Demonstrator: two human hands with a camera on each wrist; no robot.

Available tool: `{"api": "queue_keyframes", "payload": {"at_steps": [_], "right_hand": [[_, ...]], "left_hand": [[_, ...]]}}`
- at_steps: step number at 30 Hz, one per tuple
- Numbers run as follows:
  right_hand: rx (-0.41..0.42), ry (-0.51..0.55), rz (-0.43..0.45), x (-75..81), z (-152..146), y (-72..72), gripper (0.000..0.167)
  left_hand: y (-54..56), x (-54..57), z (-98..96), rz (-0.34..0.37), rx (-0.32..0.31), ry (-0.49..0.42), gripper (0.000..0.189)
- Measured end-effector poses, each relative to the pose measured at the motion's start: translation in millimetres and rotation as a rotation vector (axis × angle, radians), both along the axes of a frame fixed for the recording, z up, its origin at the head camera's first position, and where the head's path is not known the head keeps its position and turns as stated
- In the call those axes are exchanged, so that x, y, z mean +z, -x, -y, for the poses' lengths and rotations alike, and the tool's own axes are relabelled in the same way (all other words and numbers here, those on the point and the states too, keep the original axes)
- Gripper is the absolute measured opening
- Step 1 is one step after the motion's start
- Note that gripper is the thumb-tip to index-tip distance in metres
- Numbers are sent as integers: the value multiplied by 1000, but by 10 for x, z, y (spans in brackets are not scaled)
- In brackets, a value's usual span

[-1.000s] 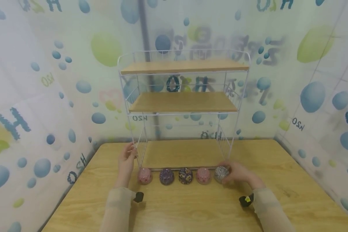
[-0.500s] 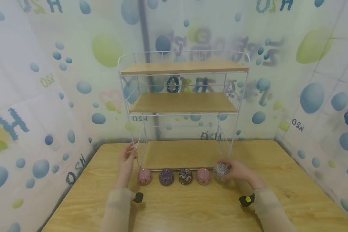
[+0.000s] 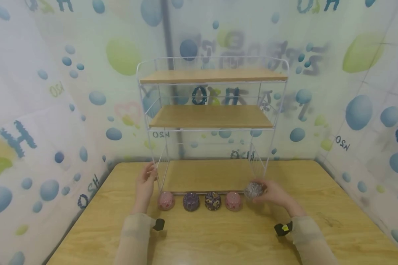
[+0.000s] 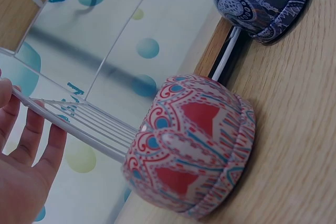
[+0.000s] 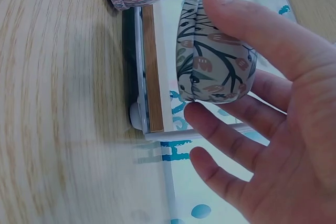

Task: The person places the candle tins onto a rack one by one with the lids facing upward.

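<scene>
In the head view my right hand point(image 3: 275, 193) pinches a small grey-white patterned tin point(image 3: 253, 190) at the right end of a row. The right wrist view shows this tin point(image 5: 218, 56) between thumb and fingers, raised off the table and tilted. My left hand point(image 3: 145, 184) holds the left front post point(image 4: 79, 131) of a white wire rack, fingers curled round it. Along the rack's front stand a pink tin point(image 3: 166, 201), a purple tin point(image 3: 191, 201), a dark flowered tin point(image 3: 213, 201) and a second pink tin point(image 3: 233, 201).
The three-tier rack has a wooden top shelf point(image 3: 215, 76), middle shelf point(image 3: 212, 116) and bottom shelf point(image 3: 209, 175). Its wire side panels point(image 3: 257, 160) rise beside the bottom shelf. It stands on a wooden table point(image 3: 212, 239), with a patterned curtain point(image 3: 96, 66) behind and at the sides.
My right hand has lifted the grey-white tin from the table and moved it slightly towards the rack. My left hand stays on the post.
</scene>
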State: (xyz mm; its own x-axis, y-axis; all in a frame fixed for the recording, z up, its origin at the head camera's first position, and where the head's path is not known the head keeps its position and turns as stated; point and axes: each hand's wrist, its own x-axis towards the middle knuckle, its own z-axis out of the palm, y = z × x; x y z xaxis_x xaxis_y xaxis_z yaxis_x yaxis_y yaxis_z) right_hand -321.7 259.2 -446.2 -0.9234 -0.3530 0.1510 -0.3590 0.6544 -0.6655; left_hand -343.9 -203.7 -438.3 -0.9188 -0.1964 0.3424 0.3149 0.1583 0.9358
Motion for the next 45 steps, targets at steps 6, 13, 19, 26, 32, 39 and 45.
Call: {"api": "queue_keyframes", "payload": {"at_steps": [6,13,19,26,32,39,45], "right_hand": [[-17,2,-2,68,-1,-21,73],[-37,-4,-20,61,2,-7,73],[-21,9,-54,50,1,-3,73],[-18,26,-53,36,-2,-4,73],[-13,63,-64,12,-1,6,69],[-22,92,-58,14,15,1,68],[-37,125,-39,21,33,-8,70]], "left_hand": [[32,16,-19,-34,5,-8,30],[35,6,-20,-65,3,5,30],[-52,95,-36,-56,-20,-30,29],[27,-23,-6,-48,4,-9,30],[29,-31,-7,-63,9,3,30],[37,-25,-12,-80,16,-11,30],[39,-29,-8,-88,12,-12,31]]}}
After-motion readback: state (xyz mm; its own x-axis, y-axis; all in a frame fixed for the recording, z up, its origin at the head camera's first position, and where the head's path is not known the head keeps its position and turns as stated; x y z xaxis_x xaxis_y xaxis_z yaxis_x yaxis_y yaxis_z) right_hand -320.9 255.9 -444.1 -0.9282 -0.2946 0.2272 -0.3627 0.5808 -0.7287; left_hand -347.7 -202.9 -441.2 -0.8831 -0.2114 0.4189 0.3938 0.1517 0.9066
